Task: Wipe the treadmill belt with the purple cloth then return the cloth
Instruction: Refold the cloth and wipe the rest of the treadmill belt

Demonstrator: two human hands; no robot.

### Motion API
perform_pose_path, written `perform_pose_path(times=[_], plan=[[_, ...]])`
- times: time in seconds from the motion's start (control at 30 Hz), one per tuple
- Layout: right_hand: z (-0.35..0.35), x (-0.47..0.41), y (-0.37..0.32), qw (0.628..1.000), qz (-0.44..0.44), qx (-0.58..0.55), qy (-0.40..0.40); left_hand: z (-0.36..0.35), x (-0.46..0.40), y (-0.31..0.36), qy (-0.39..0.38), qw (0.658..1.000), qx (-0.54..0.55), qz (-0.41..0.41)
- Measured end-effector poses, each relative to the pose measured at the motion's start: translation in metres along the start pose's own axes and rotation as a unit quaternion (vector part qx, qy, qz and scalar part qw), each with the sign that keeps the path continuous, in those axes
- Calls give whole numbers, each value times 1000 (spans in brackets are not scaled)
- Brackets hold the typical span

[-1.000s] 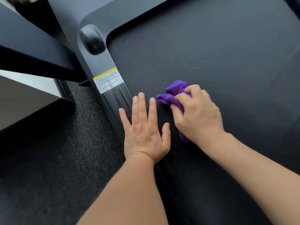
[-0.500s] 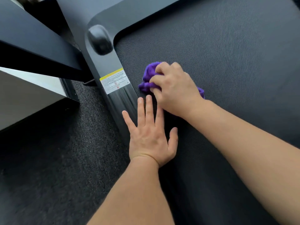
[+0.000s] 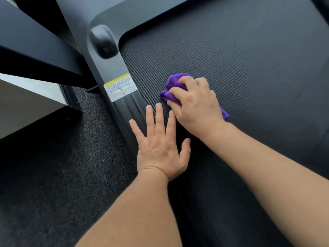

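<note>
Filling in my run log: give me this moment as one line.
phase: wiping | right hand: grips purple cloth on treadmill belt | left hand: flat, at the belt's left edge | cloth return: not yet done

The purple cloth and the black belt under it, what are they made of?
The crumpled purple cloth looks like soft, fuzzy fabric, maybe microfibre: it bunches in plump folds under the right hand. The black treadmill belt looks like matte rubber or rubbery plastic, going by its fine, dotted, woven-looking grain and dull shine.
</note>
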State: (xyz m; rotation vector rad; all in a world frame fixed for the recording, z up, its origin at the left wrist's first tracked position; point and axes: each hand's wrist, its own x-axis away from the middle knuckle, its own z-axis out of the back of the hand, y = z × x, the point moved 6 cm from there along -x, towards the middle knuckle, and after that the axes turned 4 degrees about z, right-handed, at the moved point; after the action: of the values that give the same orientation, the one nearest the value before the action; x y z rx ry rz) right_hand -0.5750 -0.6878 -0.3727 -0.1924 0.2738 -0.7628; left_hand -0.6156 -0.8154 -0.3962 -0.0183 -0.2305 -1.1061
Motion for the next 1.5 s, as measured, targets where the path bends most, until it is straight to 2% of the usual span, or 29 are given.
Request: perform_pose_path(times=[0.17,0.37,0.47,0.57,0.73,0.93,1.07,1.13,1.27,1.4,1.5], plan=[[11,39,17,1000,-19,-24,-7,0,0,0,0,1000,-1,-8],[25,111,49,994,-92,-54,-22,0,0,1,-4,1000,-3,-17],[37,145,60,989,-140,-39,-27,0,0,1,-15,1000,-8,-19],[53,167,61,984,-171,34,-44,-1,0,1,-21,1000,-13,-20],[41,165,43,992,-118,47,-15,-1,-1,2,-27,999,-15,-22],[29,172,41,989,-107,105,-3,-2,-1,1,-21,999,-9,-23],[42,231,47,987,-128,93,-7,-1,-1,1,-14,999,-12,-27],[48,253,59,983,-166,78,-3,-1,0,3,-13,999,-14,-32],[44,243,71,971,-234,29,39,1,1,5,-19,999,-16,-42],[38,196,56,973,-212,23,87,0,1,4,-19,999,-25,-40],[28,166,34,981,-171,40,81,1,1,5,-13,999,-20,-41]])
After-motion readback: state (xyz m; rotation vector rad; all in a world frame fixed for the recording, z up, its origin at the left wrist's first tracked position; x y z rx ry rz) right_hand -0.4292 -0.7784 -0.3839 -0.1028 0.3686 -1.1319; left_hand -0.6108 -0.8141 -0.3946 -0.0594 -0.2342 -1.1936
